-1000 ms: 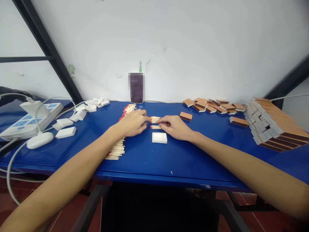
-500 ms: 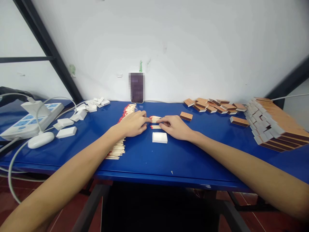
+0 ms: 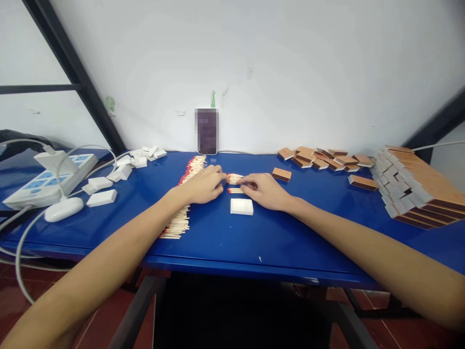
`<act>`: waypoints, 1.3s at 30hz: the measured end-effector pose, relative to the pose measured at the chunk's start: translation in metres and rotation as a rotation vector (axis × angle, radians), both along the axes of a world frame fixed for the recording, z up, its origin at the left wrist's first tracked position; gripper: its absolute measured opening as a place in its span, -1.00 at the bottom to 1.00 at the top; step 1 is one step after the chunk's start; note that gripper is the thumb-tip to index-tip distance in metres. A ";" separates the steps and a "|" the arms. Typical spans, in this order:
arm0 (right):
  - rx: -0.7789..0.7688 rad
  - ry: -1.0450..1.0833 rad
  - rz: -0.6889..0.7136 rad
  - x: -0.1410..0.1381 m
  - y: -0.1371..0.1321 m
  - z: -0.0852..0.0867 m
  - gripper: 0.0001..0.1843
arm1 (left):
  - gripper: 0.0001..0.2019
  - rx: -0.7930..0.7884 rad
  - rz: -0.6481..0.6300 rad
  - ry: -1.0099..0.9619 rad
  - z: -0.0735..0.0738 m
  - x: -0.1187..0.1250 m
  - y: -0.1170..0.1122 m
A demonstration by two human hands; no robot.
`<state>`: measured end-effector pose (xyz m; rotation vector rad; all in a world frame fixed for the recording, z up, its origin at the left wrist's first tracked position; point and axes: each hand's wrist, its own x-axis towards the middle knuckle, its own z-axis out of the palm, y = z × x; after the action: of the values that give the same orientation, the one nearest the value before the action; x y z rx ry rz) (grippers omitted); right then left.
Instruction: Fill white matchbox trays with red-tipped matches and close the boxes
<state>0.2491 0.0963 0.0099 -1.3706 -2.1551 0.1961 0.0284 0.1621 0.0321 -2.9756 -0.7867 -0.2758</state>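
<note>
A small bunch of red-tipped matches (image 3: 234,179) lies on the blue table between my two hands. My left hand (image 3: 208,185) has bent fingers, its index fingertip at the red heads; nothing shows in its grasp. From the other side, my right hand (image 3: 266,191) reaches a stretched index finger onto the plain stick ends, its thumb apart and lower down. Just nearer me is a thinner row of matches (image 3: 235,191), partly under the right hand. Below that sits a white matchbox tray (image 3: 241,207). A long band of matches (image 3: 177,225) runs partly hidden beneath my left hand and forearm.
White trays (image 3: 102,198) are scattered at the left, beside a power strip (image 3: 22,190) with cables. Brown matchboxes (image 3: 305,157) lie loosely at the back right, and a large stack of them (image 3: 426,186) stands farther right. A phone (image 3: 207,132) leans on the wall.
The whole view has shifted very slightly. Both hands stay at the two ends of the small match bunch, with barely any finger movement.
</note>
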 end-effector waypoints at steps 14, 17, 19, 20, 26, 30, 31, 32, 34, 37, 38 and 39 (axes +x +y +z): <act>-0.017 0.038 -0.001 0.000 0.000 -0.001 -0.67 | -0.71 -0.004 -0.040 -0.020 0.004 0.000 -0.011; -0.034 0.042 -0.007 0.000 -0.001 0.000 -0.64 | -0.71 0.014 -0.043 -0.024 0.005 0.000 -0.012; -0.045 0.043 -0.013 0.000 -0.001 0.000 -0.62 | -0.70 0.035 -0.038 -0.032 0.005 0.000 -0.012; -0.048 0.040 -0.013 0.000 -0.001 0.000 -0.62 | -0.69 0.045 -0.033 -0.035 0.005 0.000 -0.011; -0.053 0.026 -0.022 -0.001 -0.002 0.003 -0.64 | -0.69 0.063 -0.030 -0.017 0.002 -0.001 -0.008; -0.055 0.033 -0.016 -0.001 -0.002 0.002 -0.65 | -0.70 0.060 -0.037 -0.008 0.002 -0.001 -0.008; -0.053 0.037 -0.013 -0.001 -0.002 0.002 -0.66 | -0.70 0.059 -0.039 -0.007 0.002 -0.001 -0.008; -0.051 0.038 -0.012 -0.001 -0.002 0.002 -0.66 | -0.70 0.058 -0.040 -0.005 0.002 -0.001 -0.008; -0.045 0.035 -0.012 -0.001 -0.001 0.001 -0.66 | -0.70 0.057 -0.041 -0.002 0.001 -0.001 -0.008; -0.039 0.020 -0.013 0.000 -0.001 0.000 -0.64 | -0.69 0.053 -0.041 0.003 0.000 -0.001 -0.007; -0.040 0.017 -0.011 0.000 0.000 0.000 -0.64 | -0.69 0.052 -0.041 0.004 0.000 -0.001 -0.007; -0.041 0.017 -0.011 0.000 0.000 0.001 -0.64 | -0.69 0.051 -0.041 0.003 0.000 -0.001 -0.008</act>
<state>0.2492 0.0959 0.0105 -1.3980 -2.1402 0.2490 0.0276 0.1545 0.0324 -2.9465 -0.7086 -0.2882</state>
